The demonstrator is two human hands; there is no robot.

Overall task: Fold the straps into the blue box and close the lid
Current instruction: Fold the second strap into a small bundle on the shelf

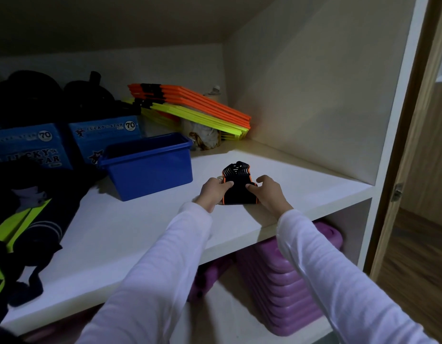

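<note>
Two white sleeves (180, 264) reach in from 6 o'clock toward the middle of a white shelf (120, 232). The left hand (212, 191) and right hand (269, 192) each hold one side of a folded black strap with orange edging (237, 187), fingers curled over its top and thumbs at its sides. The strap bundle lies on the shelf near the front edge, its long axis running from 6 toward 12 o'clock, and its ribbed far end points away from the camera. At 10 o'clock of the strap, near it but apart, stands the open blue box (150, 167), with no lid on it. Behind the box, at 9 to 10 o'clock, sit two blue Lucky Star cartons (103, 135). At 12 o'clock a stack of orange and yellow flat bars (202, 108) leans in the back corner. Purple plastic lids (289, 281) are stacked under the shelf at 5 o'clock.
</note>
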